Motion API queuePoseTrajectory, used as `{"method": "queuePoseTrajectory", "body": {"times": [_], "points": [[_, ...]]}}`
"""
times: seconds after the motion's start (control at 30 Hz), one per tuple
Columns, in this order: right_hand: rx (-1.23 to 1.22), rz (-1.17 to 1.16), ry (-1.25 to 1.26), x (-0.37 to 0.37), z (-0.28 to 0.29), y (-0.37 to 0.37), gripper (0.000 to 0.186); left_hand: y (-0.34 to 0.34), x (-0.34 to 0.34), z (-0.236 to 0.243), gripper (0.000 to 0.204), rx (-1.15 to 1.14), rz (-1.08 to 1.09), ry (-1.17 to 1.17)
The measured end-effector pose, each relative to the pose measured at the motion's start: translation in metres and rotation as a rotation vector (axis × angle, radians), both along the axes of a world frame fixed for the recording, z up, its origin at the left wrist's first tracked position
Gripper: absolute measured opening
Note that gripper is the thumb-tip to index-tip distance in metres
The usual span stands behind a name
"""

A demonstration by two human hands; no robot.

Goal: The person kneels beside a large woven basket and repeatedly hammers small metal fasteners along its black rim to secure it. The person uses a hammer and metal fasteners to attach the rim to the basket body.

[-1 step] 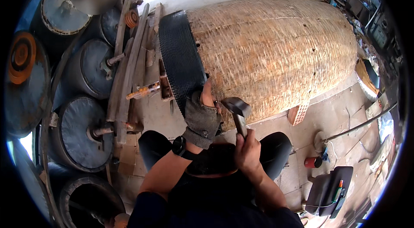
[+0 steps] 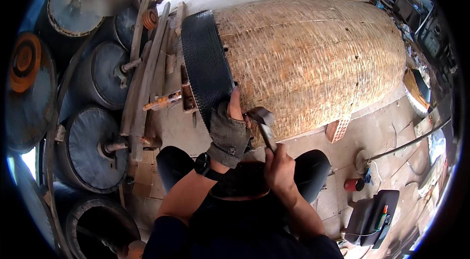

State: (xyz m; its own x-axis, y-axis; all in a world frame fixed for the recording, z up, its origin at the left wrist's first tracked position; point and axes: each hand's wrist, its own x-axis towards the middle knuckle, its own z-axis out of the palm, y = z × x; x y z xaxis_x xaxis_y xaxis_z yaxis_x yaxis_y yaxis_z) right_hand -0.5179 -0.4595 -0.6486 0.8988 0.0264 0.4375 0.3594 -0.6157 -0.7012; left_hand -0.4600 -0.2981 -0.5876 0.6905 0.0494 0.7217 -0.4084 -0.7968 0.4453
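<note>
A large drum (image 2: 313, 58) with a rough, notched tan surface lies across the floor before me. Round its left end runs a black ribbed rubber strip (image 2: 207, 58). My left hand (image 2: 229, 134), in a grey fingerless glove, presses on the strip's near edge. Its index finger lies along the seam, and the thumb and the other fingers close on something small that I cannot make out. My right hand (image 2: 280, 173) is wrapped round the handle of a hammer (image 2: 268, 136). The dark hammer head is right beside my left fingertips, against the drum.
Several dark metal rollers (image 2: 97, 148) with shafts stand at the left, beside long wooden beams (image 2: 152, 68). A perforated brick (image 2: 338, 129) is by the drum's underside. At the right are a red can (image 2: 354, 184), a dark seat (image 2: 368, 217) and a bar (image 2: 411, 140).
The hammer head has moved left and slightly up, closer to my left fingertips. My right hand has shifted a little with it. My left hand keeps its place on the strip.
</note>
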Motion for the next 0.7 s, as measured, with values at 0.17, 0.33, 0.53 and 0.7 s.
{"method": "queuePoseTrajectory", "body": {"times": [0.17, 0.33, 0.53, 0.7], "points": [[0.216, 0.040, -0.329, -0.005, -0.034, -0.011, 0.022, 0.007, -0.058, -0.016, 0.064, 0.305, -0.060, -0.074], [0.048, 0.035, -0.053, 0.013, -0.032, 0.001, 0.023, 0.017, -0.091, -0.105, 0.042, 0.656, -0.199, 0.331], [0.063, -0.017, -0.141, 0.012, -0.031, 0.005, 0.015, 0.010, -0.094, -0.138, 0.022, 0.699, -0.351, 0.503], [0.179, 0.039, -0.127, 0.004, -0.026, 0.002, 0.026, 0.005, -0.092, -0.172, 0.024, 0.395, -0.283, 0.568]]}}
